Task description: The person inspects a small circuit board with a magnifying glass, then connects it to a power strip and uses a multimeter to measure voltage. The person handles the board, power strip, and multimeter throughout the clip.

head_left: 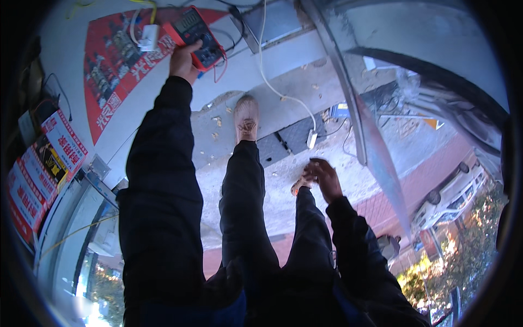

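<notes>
Left hand (182, 60): raised far forward at the end of a dark sleeve, fingers clenched around the lower edge of the red multimeter.
Red multimeter (197, 37): held up against the pale wall, display end pointing away, dark dial face turned to the camera (readout too small to tell).
Test leads (220, 70): thin red and dark wires looping out from beside the multimeter, trailing to the right.
Right hand (326, 177): low and nearer the body, over the pavement beside the right foot, fingers curled loosely downward; grasping nothing that can be made out, released as far as visible.
White cable (283, 97): running down from the top edge across the pale step, ending at a small white plug block (311, 139) lying on the ground just above the right hand.
White socket box (148, 37): fixed on the wall just left of the multimeter, with a yellow wire above it.
Red poster (117, 71): stuck on the wall under the socket box and behind the left hand.
Left shoe (246, 117): pale, planted on the cracked concrete with scattered dry leaves around it.
Metal post (365, 125): slanted, grey, right of the plug block.
Parked car (449, 191): pale, far right, beside brick paving.
</notes>
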{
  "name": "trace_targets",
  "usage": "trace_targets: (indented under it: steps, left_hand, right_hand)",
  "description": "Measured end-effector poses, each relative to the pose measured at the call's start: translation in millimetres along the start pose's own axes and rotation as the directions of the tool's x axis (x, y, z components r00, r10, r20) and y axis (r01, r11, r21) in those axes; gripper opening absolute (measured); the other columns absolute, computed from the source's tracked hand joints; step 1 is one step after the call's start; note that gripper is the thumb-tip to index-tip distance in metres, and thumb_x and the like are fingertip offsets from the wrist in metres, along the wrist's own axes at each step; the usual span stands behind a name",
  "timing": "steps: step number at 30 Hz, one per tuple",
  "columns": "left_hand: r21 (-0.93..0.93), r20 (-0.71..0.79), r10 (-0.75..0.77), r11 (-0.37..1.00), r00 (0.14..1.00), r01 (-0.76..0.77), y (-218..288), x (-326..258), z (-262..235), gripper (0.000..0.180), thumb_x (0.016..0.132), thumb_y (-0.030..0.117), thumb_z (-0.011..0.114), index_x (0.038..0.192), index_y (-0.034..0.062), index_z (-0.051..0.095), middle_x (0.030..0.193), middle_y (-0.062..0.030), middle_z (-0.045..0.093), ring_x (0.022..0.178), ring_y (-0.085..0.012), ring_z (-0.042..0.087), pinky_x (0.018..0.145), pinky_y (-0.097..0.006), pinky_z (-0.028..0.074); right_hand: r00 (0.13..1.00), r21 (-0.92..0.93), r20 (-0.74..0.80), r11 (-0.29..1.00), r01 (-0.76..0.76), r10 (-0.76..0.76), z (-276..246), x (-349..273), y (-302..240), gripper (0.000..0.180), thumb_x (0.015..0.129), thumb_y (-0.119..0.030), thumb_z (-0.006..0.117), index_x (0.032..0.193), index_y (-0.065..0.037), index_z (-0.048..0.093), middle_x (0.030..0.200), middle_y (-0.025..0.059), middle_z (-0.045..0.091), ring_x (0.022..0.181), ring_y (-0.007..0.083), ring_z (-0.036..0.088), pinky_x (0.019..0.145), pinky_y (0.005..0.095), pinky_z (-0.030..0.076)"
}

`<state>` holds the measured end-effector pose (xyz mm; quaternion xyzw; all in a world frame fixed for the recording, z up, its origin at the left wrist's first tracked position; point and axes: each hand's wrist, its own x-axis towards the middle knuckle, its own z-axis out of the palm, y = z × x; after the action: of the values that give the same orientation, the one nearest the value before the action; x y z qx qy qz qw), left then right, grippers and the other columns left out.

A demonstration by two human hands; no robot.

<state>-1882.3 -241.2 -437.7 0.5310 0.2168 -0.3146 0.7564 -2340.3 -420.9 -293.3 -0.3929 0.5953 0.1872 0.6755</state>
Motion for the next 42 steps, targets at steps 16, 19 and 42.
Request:
trace_targets:
  steps: [16, 19, 42]
  left_hand:
    - [0.497, -0.011, 0.308, 0.827, 0.951, -0.262, -51.4, -193.0, 12.6, 0.048, 0.104, 0.02, 0.051, 0.15, 0.0055, 0.045, 0.149, -0.0168, 0.05, 0.145, -0.0295, 0.042, 0.12, -0.047, 0.035]
    - [0.537, 0.257, -0.231, 0.841, 0.938, 0.06, -124.9, -219.1, 35.6, 0.038, 0.102, 0.026, 0.057, 0.133, 0.0034, 0.062, 0.136, -0.0162, 0.062, 0.129, -0.0264, 0.058, 0.111, -0.043, 0.044]
    - [0.752, 0.126, -0.46, 0.622, 0.879, 0.217, -575.7, -239.7, 57.6, 0.049, 0.081, 0.033, 0.082, 0.106, -0.0048, 0.063, 0.098, -0.0183, 0.072, 0.09, -0.0286, 0.071, 0.081, -0.038, 0.054]
  right_hand:
    - [0.967, -0.43, -0.254, 0.899, -0.084, -0.031, -127.5, 260.3, 186.0, 0.022, 0.095, -0.018, 0.066, 0.107, 0.001, 0.069, 0.09, 0.0097, 0.071, 0.075, 0.0147, 0.068, 0.063, 0.0287, 0.052]
    - [0.937, -0.125, -0.35, 0.99, -0.058, 0.011, -153.7, 287.4, 210.9, 0.024, 0.098, -0.027, 0.067, 0.097, -0.003, 0.067, 0.081, 0.0054, 0.067, 0.069, 0.0134, 0.064, 0.062, 0.0281, 0.052]
    - [0.873, 0.126, -0.114, 0.879, -0.46, 0.473, -178.6, 284.7, 179.6, 0.028, 0.1, -0.026, 0.052, 0.076, -0.014, 0.06, 0.06, -0.007, 0.032, 0.049, 0.0082, 0.027, 0.047, 0.0279, 0.022]
